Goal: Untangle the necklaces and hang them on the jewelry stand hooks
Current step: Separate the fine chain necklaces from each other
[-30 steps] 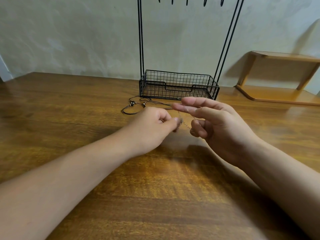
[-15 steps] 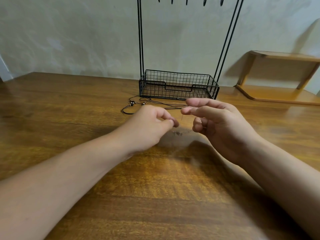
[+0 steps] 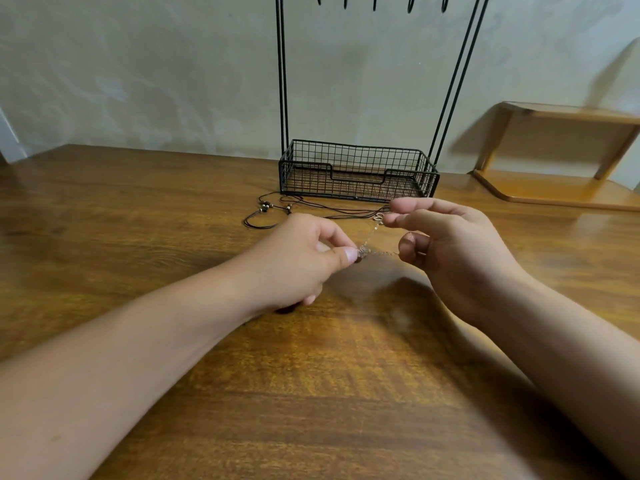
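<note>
A thin silver chain necklace is stretched between both hands just above the wooden table. My left hand pinches a small tangled bunch of it between thumb and forefinger. My right hand pinches the chain's upper end near a small ring and holds another strand with a curled lower finger. A black cord necklace with small beads lies on the table behind my left hand. The black wire jewelry stand is at the back, its hooks at the top edge of the view.
The stand's wire basket base sits against the pale wall, with two thin uprights rising from it. A low wooden shelf stands at the back right. The table's far left corner is near the wall.
My hands have drawn slightly apart, and the silver chain now shows stretched between them. My right hand has lifted its end a little toward the basket.
</note>
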